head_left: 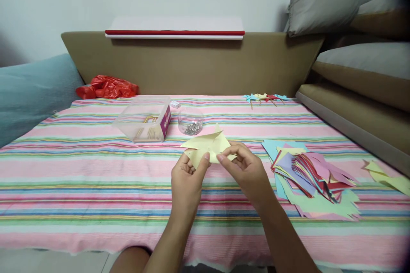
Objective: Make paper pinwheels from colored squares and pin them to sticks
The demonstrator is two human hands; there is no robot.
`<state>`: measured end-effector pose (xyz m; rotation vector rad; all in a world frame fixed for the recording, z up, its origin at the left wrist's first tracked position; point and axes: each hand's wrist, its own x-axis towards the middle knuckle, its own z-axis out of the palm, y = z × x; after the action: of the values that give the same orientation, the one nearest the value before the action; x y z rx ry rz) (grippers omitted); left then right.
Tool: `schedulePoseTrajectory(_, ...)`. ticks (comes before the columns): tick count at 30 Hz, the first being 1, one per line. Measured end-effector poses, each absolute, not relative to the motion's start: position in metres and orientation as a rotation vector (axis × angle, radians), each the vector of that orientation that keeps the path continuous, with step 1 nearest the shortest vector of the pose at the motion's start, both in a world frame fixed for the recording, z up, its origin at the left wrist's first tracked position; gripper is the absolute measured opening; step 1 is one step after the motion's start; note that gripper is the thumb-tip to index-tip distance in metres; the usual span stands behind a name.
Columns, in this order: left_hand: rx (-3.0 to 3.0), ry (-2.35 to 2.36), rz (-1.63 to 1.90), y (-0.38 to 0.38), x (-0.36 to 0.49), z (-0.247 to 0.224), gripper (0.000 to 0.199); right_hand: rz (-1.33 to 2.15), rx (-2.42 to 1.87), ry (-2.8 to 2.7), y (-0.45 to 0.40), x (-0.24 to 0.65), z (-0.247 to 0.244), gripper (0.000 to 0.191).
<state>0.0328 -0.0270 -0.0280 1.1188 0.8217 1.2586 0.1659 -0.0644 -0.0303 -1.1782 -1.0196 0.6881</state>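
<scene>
Pinching pale yellow paper: A person's left-hand grip (188, 177) and right-hand grip (249, 166) both grasp a thin, pale yellow paper sheet with cut, pointed corners (209, 141), thumbs on the near side, other fingers tucked behind.
Sheet's place: Between the two hands, above a pink, multicolour-striped cloth (80, 209), nearer the camera than a clear, round plastic tub of small metallic pieces (192, 114).
Paper's weight: Probably next to nothing; support matters more than strength.
Paper's stiffness: Likely soft and springy, bending under a thumb; one flap stands up from the rest.
Paper's surface: Looks dry and matte, so slipping seems unlikely under light pressure.
Fragile tips: The narrow points and cut edges look likeliest to tear or crease.
Best hold: The uncut middle, pinched flat between thumb and forefinger; a flap is best taken a little in from its tip.
Right of the hands: A loose, multicoloured stack of cut paper (314, 179) lies on the cloth, apart from the right-hand grip.
</scene>
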Motion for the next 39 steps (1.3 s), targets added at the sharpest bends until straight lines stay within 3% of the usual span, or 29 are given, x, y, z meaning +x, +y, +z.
schedulePoseTrajectory(4,1.17,0.785,1.201,-0.024,0.029,-0.026,0.03,0.765,-1.114,-0.769,-0.068,0.168,-0.022,0.046)
schedulePoseTrajectory(6,1.226,0.743,1.12,-0.023,0.026,-0.025,0.027,0.898,-1.14,-0.792,-0.07,0.17,-0.018,0.051)
schedulePoseTrajectory(9,1.302,0.678,0.993,-0.021,0.022,-0.025,0.023,1.077,-1.154,-0.904,-0.074,0.172,-0.015,0.043)
schedulePoseTrajectory(15,1.338,0.668,0.889,-0.019,0.02,-0.023,0.033,1.117,-1.198,-0.852,-0.074,0.172,-0.022,0.042)
schedulePoseTrajectory(20,1.173,0.71,0.972,-0.024,0.028,-0.024,0.042,1.055,-0.915,-0.623,-0.066,0.159,-0.023,0.036)
schedulePoseTrajectory(28,1.073,0.689,1.11,-0.034,0.045,-0.028,0.021,1.09,-0.736,-0.521,-0.058,0.127,-0.026,0.04)
schedulePoseTrajectory(35,0.98,0.807,1.192,-0.032,0.042,-0.031,0.024,1.106,-0.753,-0.511,-0.058,0.119,-0.027,0.04)
schedulePoseTrajectory(39,0.86,0.802,1.239,-0.028,0.039,-0.032,0.026,1.009,-0.921,-0.543,-0.061,0.129,-0.031,0.028)
